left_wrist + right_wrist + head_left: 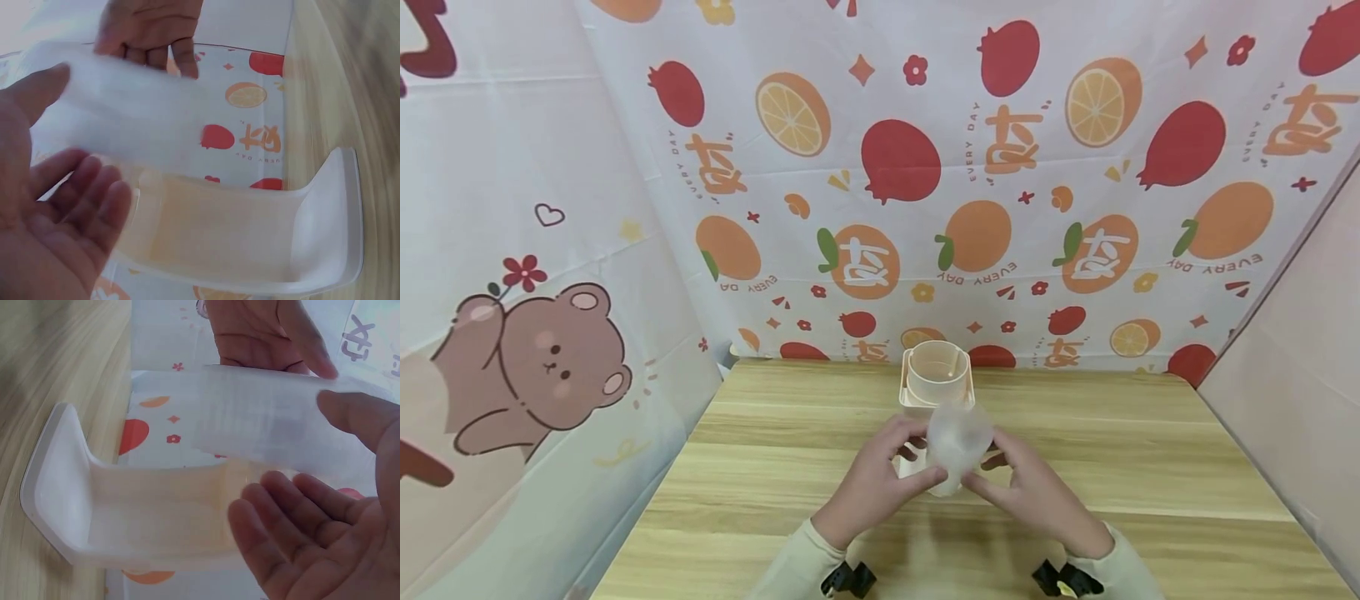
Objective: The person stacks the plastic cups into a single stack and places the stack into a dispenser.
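Note:
A translucent, frosted plastic cup (958,437), slightly blurred, is held between both hands above the table. Whether several cups are nested in it I cannot tell, though faint ridges cross one end in the right wrist view. My left hand (880,475) holds its left side, thumb on the near side and fingers loosely bent. From the right, my right hand (1037,496) holds it in a mirrored way. Just beyond the hands stands a cream plastic holder (937,392) with a round ring on top; in the left wrist view its hollow, curved body (231,231) and wide base show.
The wooden table (790,433) carries the holder near its back edge. Behind it hangs a fruit-print cloth (895,158), and a cloth with a bear print (561,358) closes the left side. A pale panel (1300,350) stands on the right.

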A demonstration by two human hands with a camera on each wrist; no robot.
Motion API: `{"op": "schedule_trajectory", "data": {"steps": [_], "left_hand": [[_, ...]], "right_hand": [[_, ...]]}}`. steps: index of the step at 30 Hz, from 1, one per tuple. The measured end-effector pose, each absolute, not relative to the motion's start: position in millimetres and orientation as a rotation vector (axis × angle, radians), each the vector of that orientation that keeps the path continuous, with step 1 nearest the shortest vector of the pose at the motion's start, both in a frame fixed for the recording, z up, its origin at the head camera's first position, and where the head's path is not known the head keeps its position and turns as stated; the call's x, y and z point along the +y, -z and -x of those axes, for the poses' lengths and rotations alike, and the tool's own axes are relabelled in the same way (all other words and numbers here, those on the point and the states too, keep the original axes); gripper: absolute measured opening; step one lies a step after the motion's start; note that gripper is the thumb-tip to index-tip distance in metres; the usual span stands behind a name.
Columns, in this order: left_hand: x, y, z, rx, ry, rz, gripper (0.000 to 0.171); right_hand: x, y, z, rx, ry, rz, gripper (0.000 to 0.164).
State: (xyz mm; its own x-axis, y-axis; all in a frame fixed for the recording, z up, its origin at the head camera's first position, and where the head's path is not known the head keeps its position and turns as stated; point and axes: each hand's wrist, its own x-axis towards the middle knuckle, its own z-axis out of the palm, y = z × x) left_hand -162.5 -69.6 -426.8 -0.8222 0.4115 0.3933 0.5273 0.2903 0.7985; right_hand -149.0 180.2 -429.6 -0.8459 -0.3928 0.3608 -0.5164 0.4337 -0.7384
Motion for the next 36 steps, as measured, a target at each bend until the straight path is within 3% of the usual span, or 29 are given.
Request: {"op": "schedule_trajectory", "data": {"steps": [8,12,23,36], "left_hand": [[-66,429,160,-2.265,1.725,0.792,0.043],[-66,426,157,-2.178,1.773,0.761,0.043],[-65,426,155,-2.023,1.802,0.692,0.039],[-63,424,158,-1.966,1.757,0.706,0.035]], "right_hand": [[174,425,144,-2.369,-1.612,-0.699,0.031],[172,424,142,-2.247,-1.679,-0.775,0.029],[168,426,141,-2.058,-1.739,-0.973,0.042],[167,425,141,-2.026,-1.672,-1.025,0.050]]}}
